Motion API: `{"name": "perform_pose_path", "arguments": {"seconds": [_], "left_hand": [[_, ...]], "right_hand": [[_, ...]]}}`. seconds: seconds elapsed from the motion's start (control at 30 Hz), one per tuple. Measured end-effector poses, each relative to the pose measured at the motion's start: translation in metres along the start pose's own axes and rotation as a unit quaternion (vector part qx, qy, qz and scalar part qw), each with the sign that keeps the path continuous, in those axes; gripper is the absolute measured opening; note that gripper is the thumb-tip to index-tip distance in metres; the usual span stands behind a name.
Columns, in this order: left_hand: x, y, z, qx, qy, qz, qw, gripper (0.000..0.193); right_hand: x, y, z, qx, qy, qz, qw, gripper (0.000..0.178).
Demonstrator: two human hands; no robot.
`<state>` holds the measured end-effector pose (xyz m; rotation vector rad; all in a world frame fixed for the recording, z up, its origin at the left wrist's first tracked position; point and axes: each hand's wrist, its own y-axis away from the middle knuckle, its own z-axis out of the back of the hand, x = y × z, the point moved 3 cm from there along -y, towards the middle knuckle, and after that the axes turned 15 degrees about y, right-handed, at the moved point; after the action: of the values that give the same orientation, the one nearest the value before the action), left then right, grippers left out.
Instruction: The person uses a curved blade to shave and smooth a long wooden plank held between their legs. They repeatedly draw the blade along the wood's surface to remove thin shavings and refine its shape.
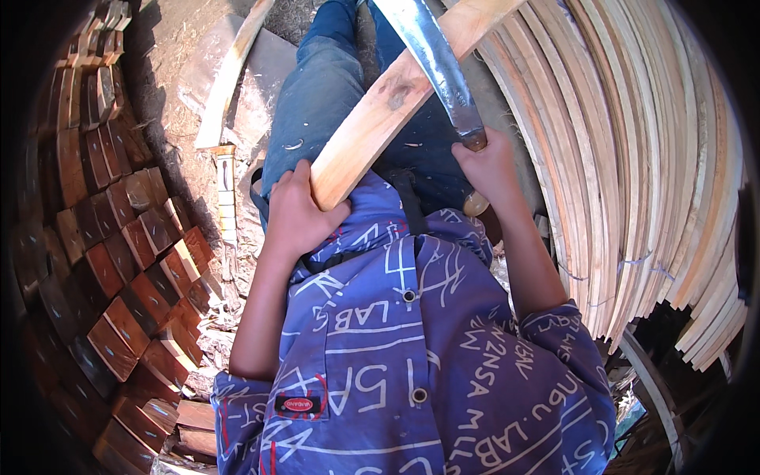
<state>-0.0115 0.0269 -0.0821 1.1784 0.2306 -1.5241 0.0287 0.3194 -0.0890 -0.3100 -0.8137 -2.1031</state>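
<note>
My left hand is closed round the near end of a pale wooden board, which slants up to the right across my legs. A dark knot marks the board's face. In my right hand is the dark handle of a machete, gripped with the fingers wrapped round it. Its long, shiny, curved blade points up and away, crossing over the board. Whether the edge touches the wood I cannot tell. The far ends of the board and blade run out of the picture.
Stacked dark-ended wooden blocks rise along the left. Long pale wooden strips lean in a bundle on the right, tied with thin string. A loose wooden strip lies on the ground at the far left, with wood scraps nearer.
</note>
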Motion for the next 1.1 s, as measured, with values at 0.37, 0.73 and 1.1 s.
{"name": "perform_pose_path", "arguments": {"seconds": [0.37,0.73,1.1], "left_hand": [[-0.003,0.001,0.007,0.031,0.07,0.059,0.995,0.049],[-0.009,0.006,0.006,0.02,0.083,0.054,0.995,0.047],[-0.01,0.007,0.005,0.019,0.072,0.053,0.996,0.049]], "right_hand": [[0.006,0.008,0.012,0.001,0.033,0.042,0.999,0.023],[0.001,0.015,0.028,0.021,0.066,0.042,0.997,0.025],[-0.014,0.028,0.024,0.013,0.058,0.05,0.997,0.026]]}}
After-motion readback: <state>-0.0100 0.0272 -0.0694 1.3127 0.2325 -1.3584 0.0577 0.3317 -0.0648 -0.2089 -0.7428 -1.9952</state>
